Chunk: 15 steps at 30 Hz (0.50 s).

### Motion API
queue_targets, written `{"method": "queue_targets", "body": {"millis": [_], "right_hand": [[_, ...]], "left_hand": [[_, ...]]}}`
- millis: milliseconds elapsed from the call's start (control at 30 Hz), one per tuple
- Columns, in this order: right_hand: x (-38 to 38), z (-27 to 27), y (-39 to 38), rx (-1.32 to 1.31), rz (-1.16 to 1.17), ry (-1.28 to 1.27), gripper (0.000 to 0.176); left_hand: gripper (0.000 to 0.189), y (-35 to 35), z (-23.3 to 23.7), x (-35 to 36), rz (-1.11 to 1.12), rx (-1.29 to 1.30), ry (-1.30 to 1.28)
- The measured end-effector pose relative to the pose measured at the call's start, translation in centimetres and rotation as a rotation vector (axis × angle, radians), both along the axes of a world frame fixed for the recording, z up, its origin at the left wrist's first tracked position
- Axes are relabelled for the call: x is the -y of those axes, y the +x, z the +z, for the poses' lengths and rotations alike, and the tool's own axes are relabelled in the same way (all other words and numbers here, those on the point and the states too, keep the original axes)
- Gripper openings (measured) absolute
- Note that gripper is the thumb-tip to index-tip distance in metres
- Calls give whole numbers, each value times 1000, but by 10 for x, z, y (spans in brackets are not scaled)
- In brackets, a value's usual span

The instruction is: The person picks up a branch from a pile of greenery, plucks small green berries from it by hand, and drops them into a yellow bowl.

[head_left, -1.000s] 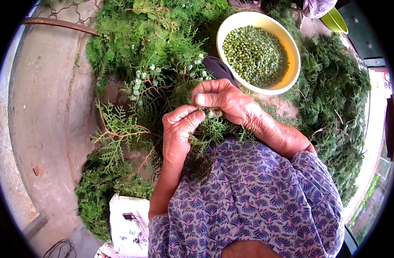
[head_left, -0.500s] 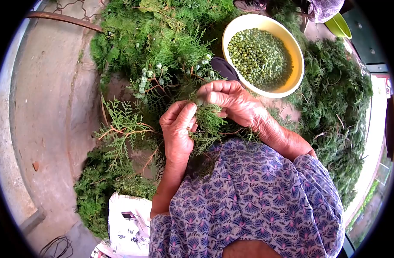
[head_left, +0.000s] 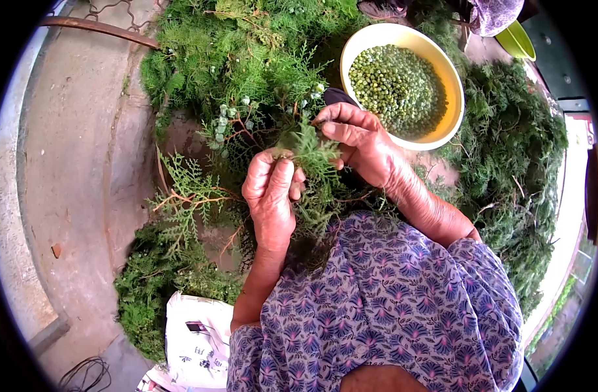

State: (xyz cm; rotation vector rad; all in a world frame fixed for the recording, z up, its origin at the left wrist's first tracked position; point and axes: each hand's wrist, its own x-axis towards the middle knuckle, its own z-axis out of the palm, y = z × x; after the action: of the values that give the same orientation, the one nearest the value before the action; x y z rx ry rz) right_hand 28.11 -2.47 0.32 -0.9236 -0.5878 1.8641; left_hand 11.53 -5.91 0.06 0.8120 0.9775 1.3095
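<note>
My left hand is closed, thumb against fingers, pinching a green evergreen sprig with flat, scaly leaves. Just above and to its right, my right hand is pinched at the sprig's upper end. Whatever lies between its thumb and forefinger is too small to make out. Pale blue-green cones hang in a cluster on a branch beyond my left hand. A yellow basin holding many small green cones stands past my right hand. More cut foliage lies under both hands, over my lap.
A heap of green branches fills the far side, and a darker heap lies to the right. At lower left sits a white printed sack. A lime-green basin is at upper right, near another person's patterned clothing.
My right hand has moved slightly up and away from my left hand, opening a gap between their fingertips. More of the sprig shows between them. The left hand stays nearly in place.
</note>
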Motion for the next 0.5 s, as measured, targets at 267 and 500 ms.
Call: {"method": "queue_targets", "body": {"millis": [267,500], "right_hand": [[5,0,-4,-71,230,-9,28],[9,1,-11,317,161,302,9]], "left_hand": [[12,-5,-8,1,-103,-8,111],[14,-4,-11,-2,-157,100,51]]}}
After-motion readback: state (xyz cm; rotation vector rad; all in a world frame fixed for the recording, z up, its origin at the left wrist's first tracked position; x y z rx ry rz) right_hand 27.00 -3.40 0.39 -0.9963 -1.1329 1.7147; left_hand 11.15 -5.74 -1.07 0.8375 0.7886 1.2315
